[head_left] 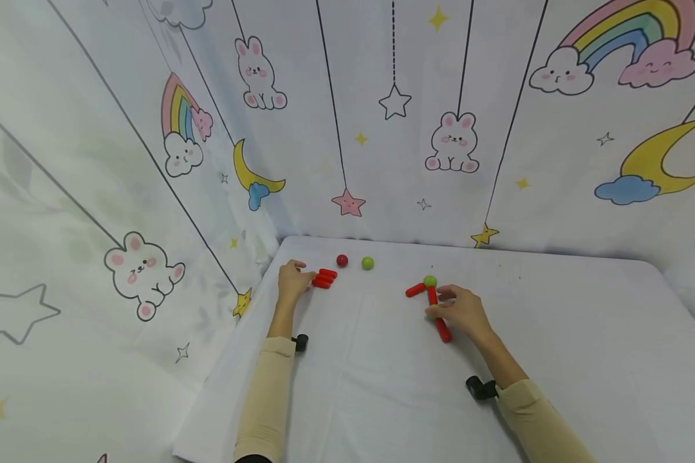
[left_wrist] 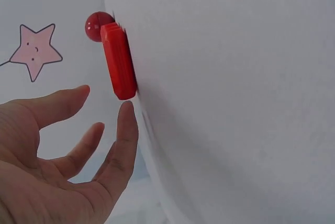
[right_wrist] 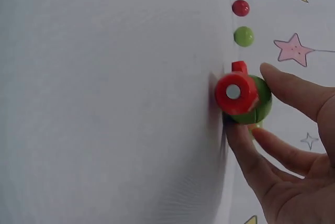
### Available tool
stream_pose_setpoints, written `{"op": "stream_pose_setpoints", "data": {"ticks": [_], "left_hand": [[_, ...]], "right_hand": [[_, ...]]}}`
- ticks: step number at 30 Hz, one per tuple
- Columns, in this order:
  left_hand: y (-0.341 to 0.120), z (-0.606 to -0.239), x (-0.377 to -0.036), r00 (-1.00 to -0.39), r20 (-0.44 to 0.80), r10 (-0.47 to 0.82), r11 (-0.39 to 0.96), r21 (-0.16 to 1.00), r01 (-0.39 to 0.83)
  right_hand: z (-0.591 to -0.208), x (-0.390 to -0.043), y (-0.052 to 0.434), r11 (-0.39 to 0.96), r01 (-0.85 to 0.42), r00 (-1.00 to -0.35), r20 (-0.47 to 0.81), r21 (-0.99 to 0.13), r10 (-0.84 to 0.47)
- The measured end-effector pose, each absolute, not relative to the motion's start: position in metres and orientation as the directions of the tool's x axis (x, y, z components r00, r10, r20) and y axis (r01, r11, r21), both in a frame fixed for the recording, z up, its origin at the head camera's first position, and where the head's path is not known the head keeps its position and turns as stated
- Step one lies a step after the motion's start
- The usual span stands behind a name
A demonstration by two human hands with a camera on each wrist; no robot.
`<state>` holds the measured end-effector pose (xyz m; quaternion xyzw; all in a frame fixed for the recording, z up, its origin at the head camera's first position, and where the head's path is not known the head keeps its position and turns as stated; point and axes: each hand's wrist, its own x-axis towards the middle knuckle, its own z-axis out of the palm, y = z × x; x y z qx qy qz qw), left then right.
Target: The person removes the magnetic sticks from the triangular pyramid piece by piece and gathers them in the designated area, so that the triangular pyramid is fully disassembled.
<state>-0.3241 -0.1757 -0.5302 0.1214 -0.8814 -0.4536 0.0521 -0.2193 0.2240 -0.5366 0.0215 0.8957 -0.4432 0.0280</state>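
My left hand (head_left: 293,281) is at the far left, fingers apart and nothing held. In the left wrist view a fingertip comes right at the end of a row of short red rods (left_wrist: 119,62) lying side by side. My right hand (head_left: 462,313) pinches a green ball (right_wrist: 264,101) between thumb and fingers. From this ball a red rod (head_left: 443,330) with a silver disc in its end points toward me. Another red rod (head_left: 432,295) runs away to a second green ball (head_left: 430,281), where a third red rod (head_left: 415,290) angles off leftward.
Behind the row of rods lie a loose red ball (head_left: 342,260) and a loose green ball (head_left: 367,263). A white cloth covers the table (head_left: 382,386). Curtains (head_left: 382,167) printed with rabbits, stars and rainbows hang behind and to the left.
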Motion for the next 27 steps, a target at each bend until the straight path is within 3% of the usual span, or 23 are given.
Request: {"op": "stream_pose_setpoints", "data": {"ticks": [14,19,27], "left_hand": [[-0.148,-0.517,-0.311,-0.97,0.092,-0.224,0.52,0.853,-0.039],[-0.132,-0.513,-0.306,-0.98,0.09,-0.178,0.464,0.886,-0.003],[-0.107,-0.511,-0.301,-0.992,0.068,-0.102,0.396,0.918,0.022]], "right_hand": [[-0.518,-0.217,0.232,0.679,-0.114,-0.992,0.041,-0.725,-0.123],[-0.518,-0.217,0.235,0.669,-0.248,-0.965,0.116,-0.701,-0.236],[-0.523,-0.22,0.234,0.629,-0.346,-0.909,0.085,-0.696,-0.407]]}}
